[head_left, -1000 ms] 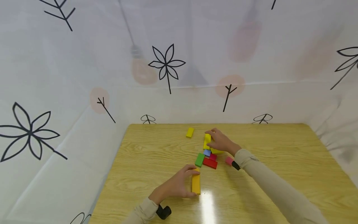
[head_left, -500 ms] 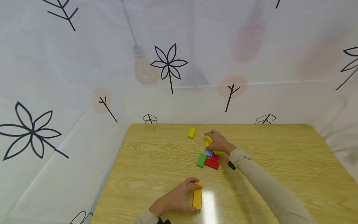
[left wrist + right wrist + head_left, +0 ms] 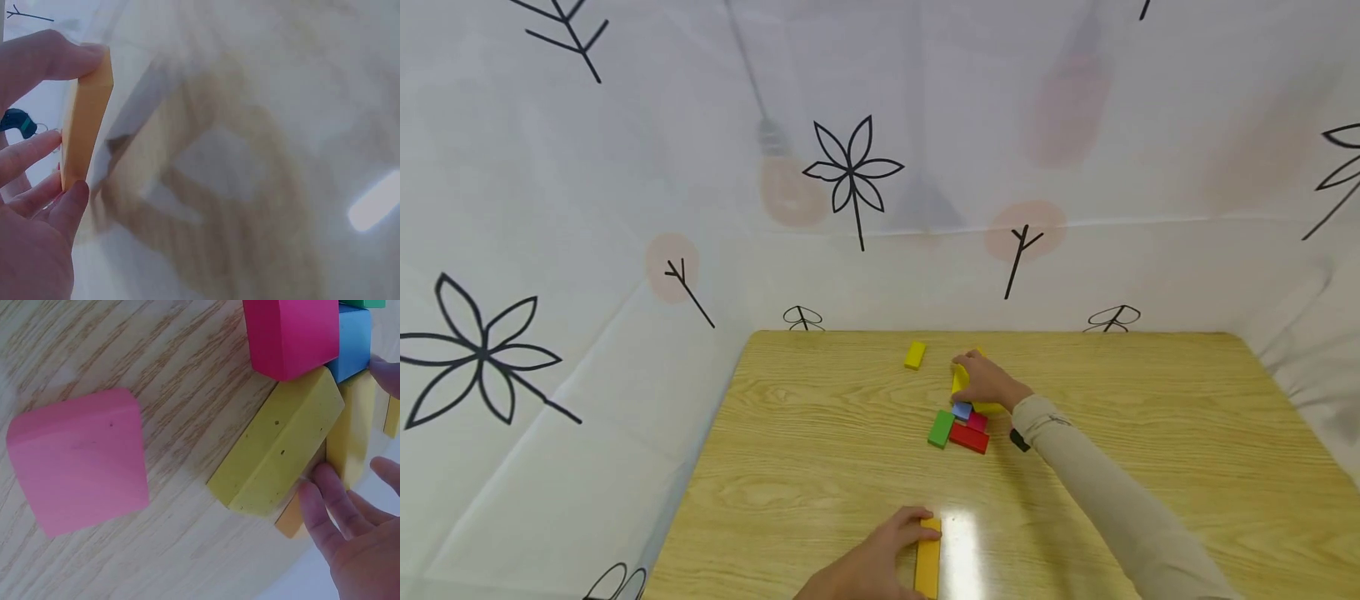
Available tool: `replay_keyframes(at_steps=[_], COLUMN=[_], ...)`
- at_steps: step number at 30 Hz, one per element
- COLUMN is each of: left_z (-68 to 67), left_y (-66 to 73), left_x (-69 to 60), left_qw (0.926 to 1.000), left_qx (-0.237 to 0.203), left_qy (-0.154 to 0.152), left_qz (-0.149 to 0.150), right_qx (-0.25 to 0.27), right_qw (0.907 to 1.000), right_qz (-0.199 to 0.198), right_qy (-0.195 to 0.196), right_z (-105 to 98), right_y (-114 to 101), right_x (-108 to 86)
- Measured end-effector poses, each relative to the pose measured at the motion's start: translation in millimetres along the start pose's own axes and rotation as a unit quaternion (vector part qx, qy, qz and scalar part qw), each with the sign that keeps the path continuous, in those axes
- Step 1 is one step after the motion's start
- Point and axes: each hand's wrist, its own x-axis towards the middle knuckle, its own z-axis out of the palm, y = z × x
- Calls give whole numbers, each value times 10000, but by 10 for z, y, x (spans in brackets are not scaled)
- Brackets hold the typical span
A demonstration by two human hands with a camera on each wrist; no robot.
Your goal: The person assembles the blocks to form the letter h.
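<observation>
Two ends of the orange block (image 3: 928,562) are pinched by the left hand (image 3: 876,554), its thumb and fingers spread to the block's length, at the bottom of the head view; the right hand (image 3: 992,385) seems to grip a yellow block (image 3: 353,425) likewise, beside the blue block (image 3: 355,347). With contact only at the ends, the orange block could twist loose if the pinch slackens, and a nudge from the right fingertips might skew the blue block. Orange is long, plain and flat-sided; the neighbouring flecked yellow block (image 3: 278,444) carries dark specks.
</observation>
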Motion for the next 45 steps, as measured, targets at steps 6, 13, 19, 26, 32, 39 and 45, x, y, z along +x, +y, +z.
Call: replay_keyframes(at_steps=[6,13,19,26,32,39,45], left_z=[101,208,275,300,327,352,351], left_y=[-99,-155,-167,-164,-197,-253,-255], left_x=[-54,-89,-90,-103,-132,-128,-119], left_qw=[9989,9955,9962,9931,9907,9808,9816], left_qx=[16,205,62,372,322,547,507], left_qy=[246,633,619,855,973,1221,1224], left_qz=[394,669,614,711,895,1420,1377], right_qx=[3,79,370,614,628,602,641], right_qw=[9999,9999,9988,9970,9969,9967,9957], right_qz=[11,72,279,-69,-212,-339,-577], right_qy=[-127,-116,144,460,427,423,352], right_z=[7,18,-6,-117,-200,-261,-291], right_y=[-4,-2,41,38,-55,-199,-309], right_x=[27,37,10,-41,-122,-249,-333])
